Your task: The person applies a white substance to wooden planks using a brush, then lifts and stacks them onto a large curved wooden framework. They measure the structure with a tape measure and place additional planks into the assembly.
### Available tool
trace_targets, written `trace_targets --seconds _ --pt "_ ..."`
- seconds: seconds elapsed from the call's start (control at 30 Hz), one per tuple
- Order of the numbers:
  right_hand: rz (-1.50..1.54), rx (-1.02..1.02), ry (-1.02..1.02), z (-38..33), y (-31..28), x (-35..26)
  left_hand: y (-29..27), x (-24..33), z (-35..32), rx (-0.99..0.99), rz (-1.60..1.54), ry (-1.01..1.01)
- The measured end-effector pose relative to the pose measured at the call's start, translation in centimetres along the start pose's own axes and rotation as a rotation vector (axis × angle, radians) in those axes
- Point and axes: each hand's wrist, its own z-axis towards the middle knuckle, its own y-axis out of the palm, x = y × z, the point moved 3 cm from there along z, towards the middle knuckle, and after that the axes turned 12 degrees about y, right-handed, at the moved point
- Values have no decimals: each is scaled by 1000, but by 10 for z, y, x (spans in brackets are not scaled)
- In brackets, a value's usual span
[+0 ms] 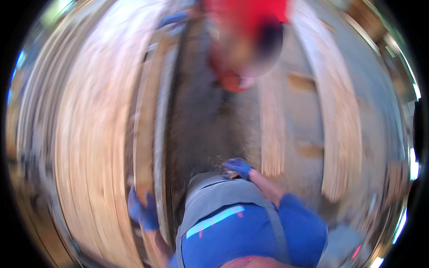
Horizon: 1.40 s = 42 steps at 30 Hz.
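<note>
My left hand (144, 211), in a blue glove, grips the near part of a long wooden board (144, 147), fingers on one side and thumb on the other. The board runs away from me beside a stack of pale planks (91, 161). In front of my grey apron (228, 196), my right hand (238, 167), also gloved in blue, is curled closed. Something small and brownish shows under its fingers, too blurred to name. At the board's far end is a co-worker's blue-gloved hand (174, 19).
A person in red (246, 27) stands ahead in the aisle, bent forward. A grey rail (161, 134) runs along the board's right side. On the right lie a narrow row of planks (272, 129) and a wider one (339, 129), with wooden crosspieces (301, 82) between them.
</note>
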Motion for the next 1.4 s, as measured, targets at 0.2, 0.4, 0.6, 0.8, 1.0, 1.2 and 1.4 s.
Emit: trace_targets --seconds 0.2,0.4,0.6,0.8,1.0,1.2,1.4 --pt "540 48 150 -108 -77 2 84 195 -13 -321 -562 298" --pt "465 -79 28 -128 -89 -82 117 252 -110 -542 -905 -251" --pt "-213 -143 -574 -118 -5 -187 89 232 -149 22 -1716 -671" --pt "-402 -245 -733 -116 83 -208 34 129 -246 549 -1631 -916" --pt "-738 -370 -244 -45 122 -100 -80 -60 -405 1246 -1205 -1163" --pt "-667 -483 66 -19 171 -32 -231 -246 -568 1776 -900 -1089" --pt "-760 -393 -180 -54 232 -140 -341 -361 -633 1690 -792 -938"
